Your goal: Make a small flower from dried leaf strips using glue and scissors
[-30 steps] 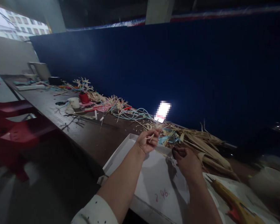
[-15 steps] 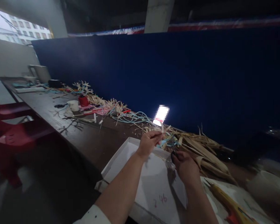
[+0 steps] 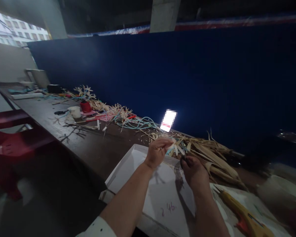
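Observation:
My left hand (image 3: pixel 159 151) is closed in a pinch on a pale flower of narrow husk strips (image 3: pixel 179 148), whose petals fan out to the right of the fingertips. To its right and a little lower, my right hand (image 3: pixel 194 171) is closed round black-handled scissors (image 3: pixel 184 161); their blades are mostly hidden and point up toward the petals. Both hands are over a shallow white box (image 3: pixel 155 194) with red handwritten numbers inside, and their shadows fall on it.
A yellow glue gun (image 3: pixel 244 210) lies at the lower right, near a pale bowl (image 3: pixel 283 191). Dried husks (image 3: pixel 212 158) lie behind my right hand. A lit phone (image 3: pixel 168 120) leans on the blue partition (image 3: pixel 212 75). Blue-green cords (image 3: pixel 140 123), a red spool (image 3: pixel 86 107) and red chairs (image 3: pixel 17 141) are leftward.
The flower in my left hand has turned, so its petals now spread toward the scissors. My right hand has shifted slightly up and left. The whole view has moved a little.

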### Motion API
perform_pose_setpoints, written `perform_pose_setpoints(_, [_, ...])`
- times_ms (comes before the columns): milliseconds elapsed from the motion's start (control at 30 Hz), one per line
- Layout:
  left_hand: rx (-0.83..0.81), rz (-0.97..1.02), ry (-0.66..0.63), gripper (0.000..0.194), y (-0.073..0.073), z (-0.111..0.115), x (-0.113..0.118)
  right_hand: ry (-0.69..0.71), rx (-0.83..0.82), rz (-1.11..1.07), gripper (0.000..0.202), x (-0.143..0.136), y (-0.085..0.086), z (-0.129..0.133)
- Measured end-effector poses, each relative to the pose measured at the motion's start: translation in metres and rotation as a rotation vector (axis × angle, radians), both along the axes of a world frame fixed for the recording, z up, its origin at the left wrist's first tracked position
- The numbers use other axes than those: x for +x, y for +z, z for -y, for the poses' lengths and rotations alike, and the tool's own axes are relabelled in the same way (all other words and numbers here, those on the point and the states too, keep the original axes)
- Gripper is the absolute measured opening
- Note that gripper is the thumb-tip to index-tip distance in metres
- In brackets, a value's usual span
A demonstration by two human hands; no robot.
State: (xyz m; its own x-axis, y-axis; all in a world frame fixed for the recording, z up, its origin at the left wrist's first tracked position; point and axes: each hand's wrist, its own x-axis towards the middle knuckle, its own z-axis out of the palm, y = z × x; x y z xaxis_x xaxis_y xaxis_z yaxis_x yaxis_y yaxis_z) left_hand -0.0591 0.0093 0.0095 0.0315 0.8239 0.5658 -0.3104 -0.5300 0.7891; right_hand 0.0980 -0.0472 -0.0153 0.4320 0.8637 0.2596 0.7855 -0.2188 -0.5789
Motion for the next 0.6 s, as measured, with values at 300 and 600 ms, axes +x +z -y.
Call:
perform_pose_setpoints(300, [-0.111, 0.109, -0.177, 0.009, -0.0038, 0.0001, 0.0036, 0.003, 0.009, -0.019, 0.03, 0.0014, -0.0015, -0.0024])
perform_pose_setpoints(600, [-0.052, 0.12, -0.199, 0.01, 0.0026, 0.003, 0.0013, 0.006, 0.008, -0.087, 0.03, 0.0033, -0.0041, -0.0039])
